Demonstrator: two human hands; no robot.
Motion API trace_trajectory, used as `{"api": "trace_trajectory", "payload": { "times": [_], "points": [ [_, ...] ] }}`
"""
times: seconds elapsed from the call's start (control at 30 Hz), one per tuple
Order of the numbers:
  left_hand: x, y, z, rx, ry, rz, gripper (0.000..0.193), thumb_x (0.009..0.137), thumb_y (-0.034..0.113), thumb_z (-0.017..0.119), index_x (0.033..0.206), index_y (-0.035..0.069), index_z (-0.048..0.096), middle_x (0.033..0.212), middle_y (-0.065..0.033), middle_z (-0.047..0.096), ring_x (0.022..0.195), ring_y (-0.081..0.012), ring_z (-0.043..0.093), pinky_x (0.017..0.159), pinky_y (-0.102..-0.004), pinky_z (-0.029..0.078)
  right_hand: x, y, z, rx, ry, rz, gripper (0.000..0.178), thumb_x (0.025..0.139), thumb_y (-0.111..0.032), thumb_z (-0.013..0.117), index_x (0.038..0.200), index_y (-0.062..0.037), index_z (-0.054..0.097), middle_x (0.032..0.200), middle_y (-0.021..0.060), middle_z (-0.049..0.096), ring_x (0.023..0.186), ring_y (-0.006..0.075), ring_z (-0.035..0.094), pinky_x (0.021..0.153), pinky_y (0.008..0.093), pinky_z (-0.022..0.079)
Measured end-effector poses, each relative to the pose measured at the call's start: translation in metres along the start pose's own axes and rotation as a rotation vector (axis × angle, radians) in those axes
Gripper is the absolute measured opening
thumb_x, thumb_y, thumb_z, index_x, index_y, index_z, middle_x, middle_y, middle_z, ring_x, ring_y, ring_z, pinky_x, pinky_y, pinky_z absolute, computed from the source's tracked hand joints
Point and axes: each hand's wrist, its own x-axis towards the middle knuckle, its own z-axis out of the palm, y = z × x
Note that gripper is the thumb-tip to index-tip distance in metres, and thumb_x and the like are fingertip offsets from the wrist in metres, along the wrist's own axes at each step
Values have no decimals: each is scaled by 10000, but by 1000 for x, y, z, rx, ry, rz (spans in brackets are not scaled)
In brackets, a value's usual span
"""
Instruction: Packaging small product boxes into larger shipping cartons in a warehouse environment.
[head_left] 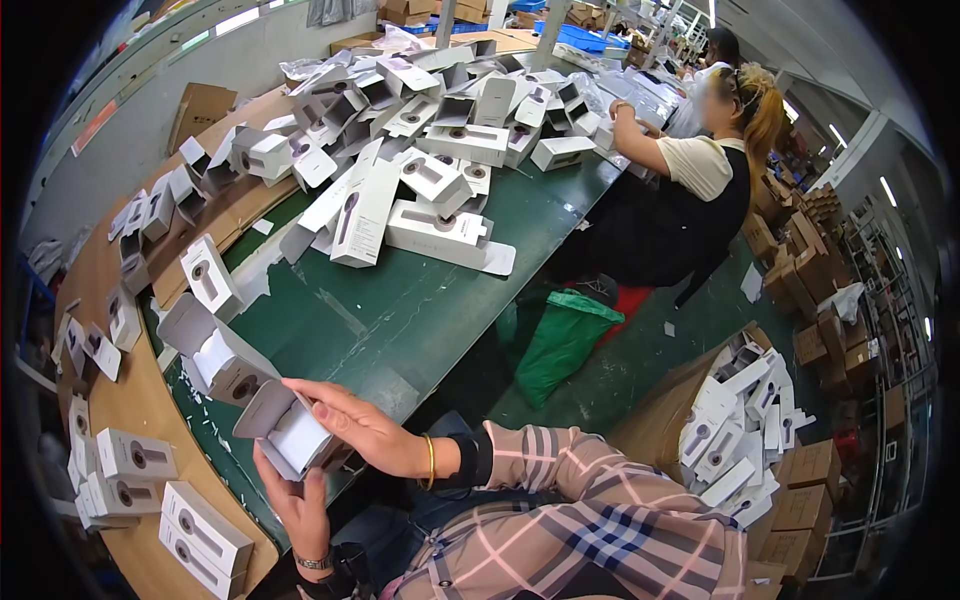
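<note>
Holding open white box point(290, 432), left hand point(295, 505) beneath, right hand point(362, 428) gripping.

The box point(290, 432) is white inside, grey on the flap. The table point(400, 300) is dark green, with a light brown board point(130, 400) beside it. The sleeve point(600, 510) has a plaid pattern — pink, beige and navy lines. A bracelet point(431, 460) is gold. The bag point(560, 340) is bright green. The cartons point(810, 470) are brown — the co-worker's shirt point(695, 165) is cream, with a black apron point(660, 225).
</note>
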Motion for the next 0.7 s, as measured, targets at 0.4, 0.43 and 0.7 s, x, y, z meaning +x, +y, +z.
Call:
{"api": "trace_trajectory", "payload": {
  "times": [0.4, 0.43, 0.7],
  "points": [
    [12, 23, 30, -682, 72, -37, 717, 1020, 178, 577, 1641, -5, 269, 1580, -147, 439, 1454, -286, 447, 1222, -442, 323, 4, -4, -1, 289, -32, 230, 489, 1116, -173, 536, 1577, -38, 445, 1480, 54, 556, 1338, 126, 512, 1138, 305, 420],
    [13, 26, 31, -634, 95, -68, 693, 1005, 154, 586, 1619, -6, 308, 1561, -143, 454, 1437, -279, 458, 1215, -437, 329, 4, -3, -1, 214, -31, 185, 486, 1096, -136, 554, 1563, -38, 463, 1481, 64, 558, 1345, 135, 513, 1141, 311, 418],
    [23, 35, 38, -404, 177, 2, 495, 905, 56, 630, 1389, 3, 537, 1400, -130, 543, 1289, -233, 535, 1144, -364, 378, 6, -3, 0, -33, 14, -59, 403, 1010, 20, 606, 1406, -57, 622, 1417, 109, 586, 1341, 209, 550, 1141, 356, 423]
  ]
}}
